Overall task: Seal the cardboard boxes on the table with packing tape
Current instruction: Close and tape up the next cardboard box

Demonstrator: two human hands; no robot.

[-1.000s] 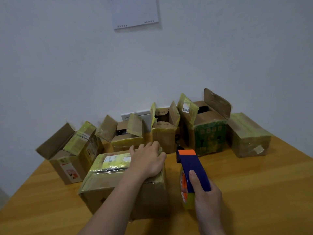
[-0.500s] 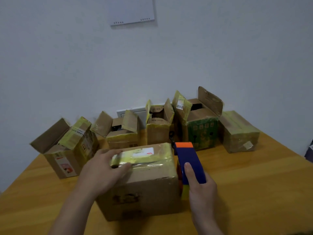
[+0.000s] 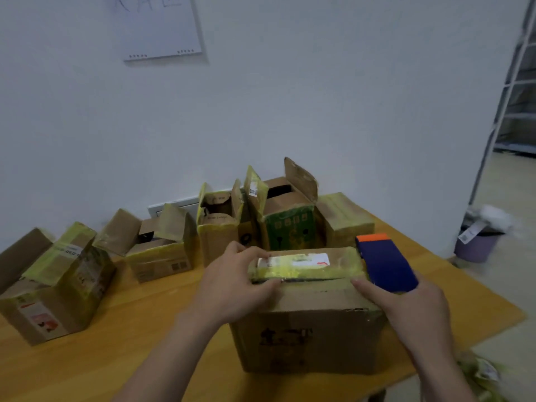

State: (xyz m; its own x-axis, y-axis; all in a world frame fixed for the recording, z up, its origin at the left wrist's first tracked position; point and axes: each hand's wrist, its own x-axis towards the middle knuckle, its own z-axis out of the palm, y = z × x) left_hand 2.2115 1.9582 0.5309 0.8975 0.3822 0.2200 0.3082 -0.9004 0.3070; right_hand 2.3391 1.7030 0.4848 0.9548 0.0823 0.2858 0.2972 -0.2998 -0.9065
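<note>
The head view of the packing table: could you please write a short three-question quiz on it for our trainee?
1. True or false: the green-fronted box in the back row has its flaps shut.
2. Multiple choice: what does the left hand grip? A) the top of the near box; B) a pair of scissors; C) a marker pen.
3. Fill in: the blue tape dispenser in the right hand has an ___ tip.
Key: 1 false, its flaps stand open; 2 A; 3 orange.
</note>
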